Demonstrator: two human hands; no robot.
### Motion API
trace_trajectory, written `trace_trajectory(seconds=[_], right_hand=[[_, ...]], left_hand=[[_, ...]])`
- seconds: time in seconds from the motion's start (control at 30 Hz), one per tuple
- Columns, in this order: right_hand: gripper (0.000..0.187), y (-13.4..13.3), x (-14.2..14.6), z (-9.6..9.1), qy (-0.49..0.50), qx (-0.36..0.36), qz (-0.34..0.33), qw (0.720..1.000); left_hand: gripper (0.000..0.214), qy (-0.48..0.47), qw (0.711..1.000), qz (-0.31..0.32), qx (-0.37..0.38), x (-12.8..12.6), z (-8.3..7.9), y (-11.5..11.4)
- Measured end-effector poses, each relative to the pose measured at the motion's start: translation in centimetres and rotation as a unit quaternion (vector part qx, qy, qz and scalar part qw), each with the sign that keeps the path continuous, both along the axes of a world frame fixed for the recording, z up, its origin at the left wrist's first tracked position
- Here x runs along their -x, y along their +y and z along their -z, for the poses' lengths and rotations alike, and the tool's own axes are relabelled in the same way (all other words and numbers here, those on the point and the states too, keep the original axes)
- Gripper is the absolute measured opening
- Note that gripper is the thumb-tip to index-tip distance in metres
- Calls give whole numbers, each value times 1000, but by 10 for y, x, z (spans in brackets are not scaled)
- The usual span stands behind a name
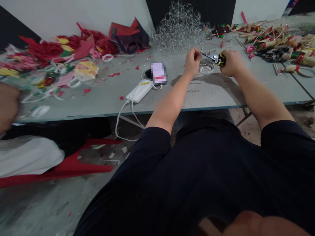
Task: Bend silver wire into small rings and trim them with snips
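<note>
My right hand point(231, 62) is wrapped round the black-and-yellow handles of pliers point(217, 59), whose metal jaws point left. My left hand point(193, 60) is closed in a pinch just left of the jaws. A thin dark length of wire point(203, 54) runs from its fingertips toward the pliers; where the jaws meet it is too small to make out. Below the pliers, a small round clear dish point(206, 68) with pale contents rests on the table. Short thin wires point(193, 91) lie on the pale textured surface nearer to me. Behind my hands rises a tangled heap of silvery wire point(180, 28).
A phone point(158, 72) and white power strip point(139, 91) with a hanging cable lie left of my hands. Red and pink craft flowers point(71, 44) and a dark bag point(130, 36) fill the back left. Bamboo pieces point(268, 44) crowd the right. Another person's hand point(8, 106) shows at far left.
</note>
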State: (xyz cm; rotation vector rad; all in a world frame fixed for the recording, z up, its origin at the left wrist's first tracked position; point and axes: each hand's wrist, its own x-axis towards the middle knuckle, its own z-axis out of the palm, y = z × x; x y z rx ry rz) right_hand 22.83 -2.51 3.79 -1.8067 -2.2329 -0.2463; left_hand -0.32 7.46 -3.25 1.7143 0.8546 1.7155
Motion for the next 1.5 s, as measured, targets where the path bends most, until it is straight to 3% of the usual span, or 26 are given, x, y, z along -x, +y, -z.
trace_trajectory(seconds=[0.27,0.47,0.67,0.77,0.87,1.07,1.23,1.5], right_hand=[[55,6,2,8,37,-2,11,999],[56,6,6,8,55,11,14,998],[64,7,5,10,48,2,6,999],[64,5,6,7,39,0,8,999],[67,3,6,4,42,2,4,999],[70,8,-2,9,110,15,-7,994],[61,11,-8,15,215,8,-42,976],[69,2,4,6,25,-10,3,1000]], left_hand=[[46,-5,1000,-21,5,1,1,0],[63,44,998,-25,27,0,-11,-18],[51,16,998,-44,33,1,-20,-31],[61,24,998,-38,33,1,-19,-31],[58,23,999,-26,23,2,-12,-23],[54,36,998,-44,29,5,-3,-8],[57,31,999,-24,21,5,-7,-17],[63,19,999,-21,33,8,-6,-24]])
